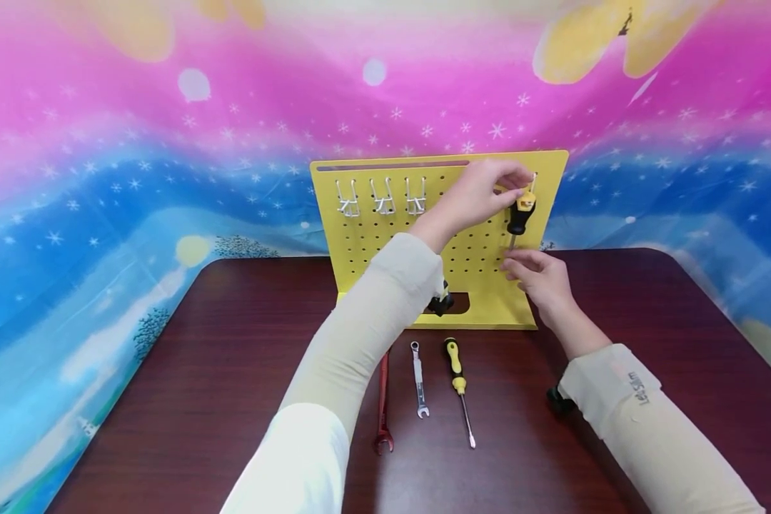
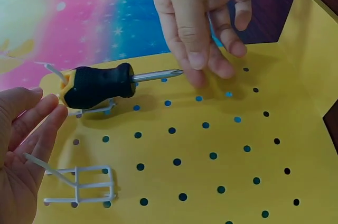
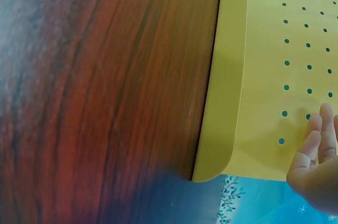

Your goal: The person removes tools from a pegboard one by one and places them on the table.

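Observation:
A short screwdriver [image 1: 522, 214] with a black-and-yellow handle hangs tip down on a white hook [image 2: 55, 73] at the right of the yellow pegboard [image 1: 424, 243]. My left hand [image 1: 485, 191] is at the handle's yellow end, its fingertips right against it with the fingers extended. Below, my right hand [image 1: 542, 278] has its fingertips close to the screwdriver's shaft. In the left wrist view that right hand [image 2: 203, 23] shows loosely bent fingers beside the metal tip, holding nothing. The right wrist view catches only part of the right hand [image 3: 317, 166] in front of the board.
On the dark wooden table [image 1: 244, 400] lie a long screwdriver [image 1: 457, 378], a silver wrench [image 1: 419, 382] and a red wrench [image 1: 383, 414], partly behind the left sleeve. White hooks [image 1: 383, 203] line the board's upper left. A printed cloth [image 1: 263, 128] hangs behind.

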A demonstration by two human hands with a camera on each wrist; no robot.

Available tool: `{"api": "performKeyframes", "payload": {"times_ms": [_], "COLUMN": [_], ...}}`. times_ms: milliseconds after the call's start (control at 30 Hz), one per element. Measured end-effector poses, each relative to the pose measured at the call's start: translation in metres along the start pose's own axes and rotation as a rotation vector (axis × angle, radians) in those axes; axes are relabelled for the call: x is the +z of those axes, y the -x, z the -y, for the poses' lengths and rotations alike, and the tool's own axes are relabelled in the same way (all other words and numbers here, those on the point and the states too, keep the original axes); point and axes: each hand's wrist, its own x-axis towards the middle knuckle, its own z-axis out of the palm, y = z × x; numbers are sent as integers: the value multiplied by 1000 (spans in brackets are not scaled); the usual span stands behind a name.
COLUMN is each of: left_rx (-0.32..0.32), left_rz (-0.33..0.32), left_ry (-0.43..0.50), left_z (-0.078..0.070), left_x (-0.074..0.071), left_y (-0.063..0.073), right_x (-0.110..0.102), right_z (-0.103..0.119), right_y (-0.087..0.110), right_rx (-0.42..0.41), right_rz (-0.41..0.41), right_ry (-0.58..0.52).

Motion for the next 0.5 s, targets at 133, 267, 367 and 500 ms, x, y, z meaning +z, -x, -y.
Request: {"api": "performKeyframes", "payload": {"times_ms": [133,267,367,500], "left_rx": [-13,-26,-29,-28], "left_rz": [5,10,10,7], "left_ry": [5,9,12,8], "left_z": [2,4,5,9], "left_x": [1,1,2,4], "left_y": [0,-2,-2,-2], "right_x": [3,3,3,2], "right_z": [1,1,2,3], "right_y": [-1,-2,-2,-2], "right_rx": [9,23,32,40], "right_rz": [4,-2,0,12], "right_ry": [-12,-22,-35,-48]}}
